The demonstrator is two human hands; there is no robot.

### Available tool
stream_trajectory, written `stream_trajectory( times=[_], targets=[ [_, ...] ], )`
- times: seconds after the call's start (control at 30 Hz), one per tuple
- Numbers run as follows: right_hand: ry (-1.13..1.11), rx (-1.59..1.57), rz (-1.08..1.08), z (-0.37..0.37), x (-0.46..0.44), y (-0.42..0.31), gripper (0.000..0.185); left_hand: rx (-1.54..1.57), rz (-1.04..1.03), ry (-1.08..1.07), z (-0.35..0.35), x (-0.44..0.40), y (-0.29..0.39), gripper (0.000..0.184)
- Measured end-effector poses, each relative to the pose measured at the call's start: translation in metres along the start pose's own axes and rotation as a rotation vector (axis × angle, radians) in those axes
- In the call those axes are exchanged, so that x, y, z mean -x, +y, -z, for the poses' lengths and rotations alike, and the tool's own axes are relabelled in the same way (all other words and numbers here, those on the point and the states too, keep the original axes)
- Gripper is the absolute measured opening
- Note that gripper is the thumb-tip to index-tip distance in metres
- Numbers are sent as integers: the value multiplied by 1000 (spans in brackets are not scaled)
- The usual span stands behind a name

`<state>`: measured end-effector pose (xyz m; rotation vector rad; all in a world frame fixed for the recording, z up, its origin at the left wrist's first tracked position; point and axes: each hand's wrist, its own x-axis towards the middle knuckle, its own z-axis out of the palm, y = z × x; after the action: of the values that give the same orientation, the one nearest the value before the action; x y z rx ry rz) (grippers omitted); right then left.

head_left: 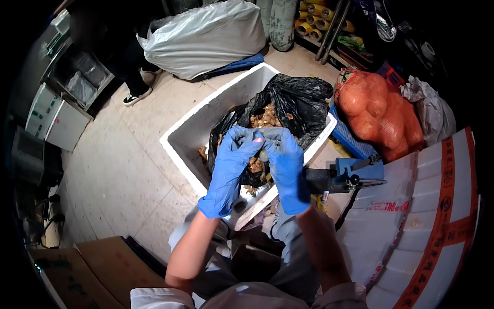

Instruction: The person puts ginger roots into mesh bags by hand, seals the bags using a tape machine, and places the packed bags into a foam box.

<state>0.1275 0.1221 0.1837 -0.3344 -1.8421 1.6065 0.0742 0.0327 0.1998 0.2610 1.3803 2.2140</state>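
Note:
Both my hands wear blue gloves and meet over a white foam box (181, 129). My left hand (230, 165) has its fingers bent inward, and a bare fingertip shows through the glove. Against it my right hand (285, 167) is closed in a pinch. A small yellowish bit shows between them, too hidden to name. Below lies an open black plastic bag (303, 98) inside the box. Brown, knobbly pieces like ginger root (266, 117) fill the bag, and a few loose bits lie beside it on the box floor.
A blue metal device (360, 169) and an orange net sack (378, 110) stand to the right. Closer on that side is a taped white box (391, 221). A wrapped white bundle (206, 38) lies behind. Another person's shoe (137, 97) is at the left, cardboard (116, 265) at lower left.

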Motion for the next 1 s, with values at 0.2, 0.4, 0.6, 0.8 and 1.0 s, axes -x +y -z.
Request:
stream_trajectory(
  times=[0.2,0.4,0.6,0.8,1.0],
  targets=[
    [93,-169,41,-1,-6,1,10,-73,98,-56,0,1,1,18],
    [-212,-205,-472,13,-10,-6,6,-63,46,38,10,-4,2,19],
    [26,-547,-337,19,-11,2,13,-161,68,-62,8,-4,-15,23],
    [155,-613,-476,29,-10,7,19,-156,245,-365,-11,12,-19,15],
    [16,-494,-246,31,-10,7,14,339,423,-206,-16,13,-5,11]
  ],
)
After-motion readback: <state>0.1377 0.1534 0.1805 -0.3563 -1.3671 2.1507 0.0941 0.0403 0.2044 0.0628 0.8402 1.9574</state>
